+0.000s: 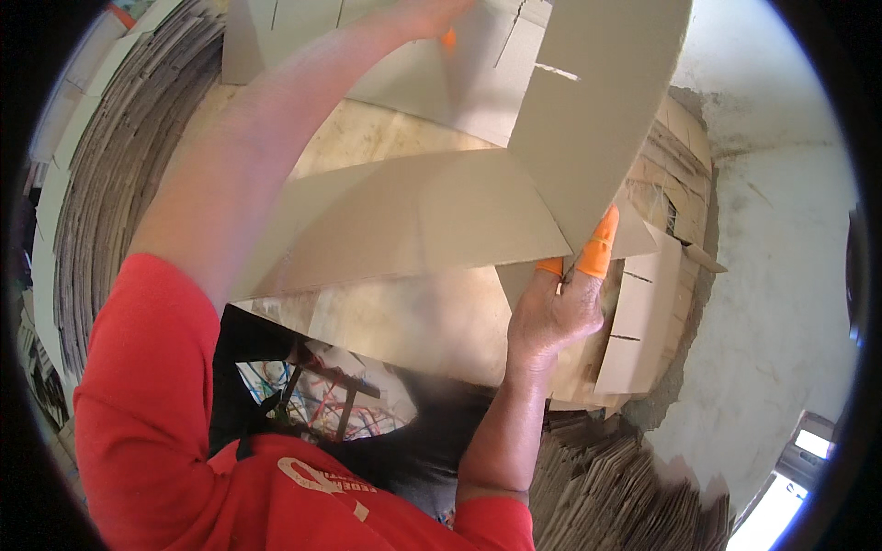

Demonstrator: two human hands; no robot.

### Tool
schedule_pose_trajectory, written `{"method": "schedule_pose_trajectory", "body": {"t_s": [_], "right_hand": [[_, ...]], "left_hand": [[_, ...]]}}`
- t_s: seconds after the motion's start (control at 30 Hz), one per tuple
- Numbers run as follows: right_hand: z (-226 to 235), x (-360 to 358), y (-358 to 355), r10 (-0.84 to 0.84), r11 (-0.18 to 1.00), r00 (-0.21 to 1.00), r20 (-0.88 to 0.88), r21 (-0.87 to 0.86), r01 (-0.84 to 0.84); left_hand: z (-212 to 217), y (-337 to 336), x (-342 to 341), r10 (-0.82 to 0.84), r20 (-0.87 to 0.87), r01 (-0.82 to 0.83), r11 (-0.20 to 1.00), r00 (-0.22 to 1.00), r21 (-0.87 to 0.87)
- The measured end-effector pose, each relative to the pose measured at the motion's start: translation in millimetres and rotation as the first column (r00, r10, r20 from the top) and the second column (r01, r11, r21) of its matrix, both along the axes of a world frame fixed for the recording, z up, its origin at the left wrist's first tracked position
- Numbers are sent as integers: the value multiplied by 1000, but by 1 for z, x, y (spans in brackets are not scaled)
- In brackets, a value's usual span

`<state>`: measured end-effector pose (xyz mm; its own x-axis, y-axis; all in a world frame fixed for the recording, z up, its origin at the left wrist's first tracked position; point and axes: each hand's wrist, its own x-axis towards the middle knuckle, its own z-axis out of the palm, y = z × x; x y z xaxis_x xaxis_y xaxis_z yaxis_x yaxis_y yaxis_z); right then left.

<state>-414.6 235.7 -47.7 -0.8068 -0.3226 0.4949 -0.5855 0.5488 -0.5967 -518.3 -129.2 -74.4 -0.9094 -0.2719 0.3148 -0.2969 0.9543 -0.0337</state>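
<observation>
Right hand [551,312] is pinching the near edge of a folded cardboard blank [441,216] with orange-capped fingertips [599,243], probably for grip. Left hand [427,16] is reaching to its far flap; grip mostly cut off, can't tell. Blank is hovering above the desk [413,321], stacked flat cardboard [119,156] ringing it.
</observation>
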Motion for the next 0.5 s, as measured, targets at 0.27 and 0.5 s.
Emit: {"method": "schedule_pose_trajectory", "body": {"t_s": [0.27, 0.5], "right_hand": [[10, 5, -6, 48, 993, 991, -121, -97, -60], [21, 7, -6, 117, 990, 985, -129, -60, -126]], "left_hand": [[-44, -47, 3, -507, -494, 412, 862, 706, -297], [16, 14, 53, -242, 0, 236, 947, 970, 217]]}}
